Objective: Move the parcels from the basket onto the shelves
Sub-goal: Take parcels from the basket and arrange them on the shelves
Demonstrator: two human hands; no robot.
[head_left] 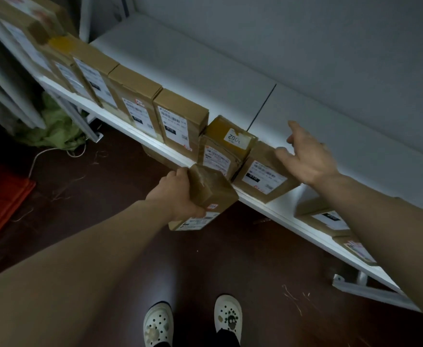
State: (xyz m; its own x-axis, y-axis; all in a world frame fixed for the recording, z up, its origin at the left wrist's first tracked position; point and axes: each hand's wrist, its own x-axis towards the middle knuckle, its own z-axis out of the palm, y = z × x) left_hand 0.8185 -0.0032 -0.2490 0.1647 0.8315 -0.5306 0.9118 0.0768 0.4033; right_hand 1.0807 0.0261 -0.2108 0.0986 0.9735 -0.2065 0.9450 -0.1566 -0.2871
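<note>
Cardboard, brown and wrapped in glossy tape, from the head view: small parcel (213, 194) gripped by the left hand (178, 196), fingers curled round its near end, held in the air just in front of the shelf (205, 71) edge, not yet set down. Judged light, being carried one-handed, and stiff enough to stand on end. Tape likely slick, so best held across two opposite faces, clear of the printed label. Right hand (308, 156) spread and holding nothing, fingers straight, over the top of the leaning parcel (263, 179); touching or just above, impossible to tell. Just beside that, the stickered parcel (226, 144), also tilted, then a row of boxes (135, 101) upright along the front edge toward the left. In the way: the two tilted parcels, probably needing straightening first to free a slot. Lower down at the right, more boxes (330, 219) on a lower level. On the dark floor, a green bag (55, 126), a white cable (42, 156) and a red crate (2, 196) at the left edge, perhaps the basket, unclear. White shoes (158, 321) at the bottom.
</note>
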